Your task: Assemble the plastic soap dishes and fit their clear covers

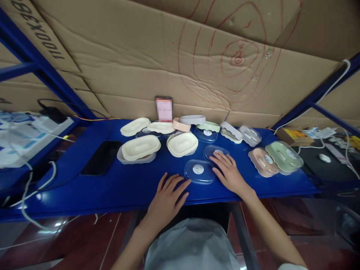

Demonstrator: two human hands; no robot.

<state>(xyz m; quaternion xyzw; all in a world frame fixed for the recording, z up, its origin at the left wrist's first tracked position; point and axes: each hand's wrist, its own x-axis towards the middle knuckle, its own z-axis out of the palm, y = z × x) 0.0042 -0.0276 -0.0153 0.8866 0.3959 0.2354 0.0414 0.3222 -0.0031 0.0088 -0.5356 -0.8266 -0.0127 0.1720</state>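
Note:
My left hand (171,195) lies with its fingers spread near the front edge of the blue table (123,191). Its fingertips are just left of a clear plastic lid (194,177) with a round white label. My right hand (229,170) is also spread, fingers over the near right part of a second clear lid (209,150); whether it presses on that lid I cannot tell. Behind them sit cream oval trays (182,145), one of them on a pale container (136,161). Over on the right are a pink lidded box (263,163) and a green lidded box (284,157).
A black phone-like slab (101,157) lies on the left. Against the cardboard wall (135,56) stands a small screen (164,109). Pale bands (192,119) and more lids line the back. White cables (28,180) hang at the left; a mouse (324,158) is at far right.

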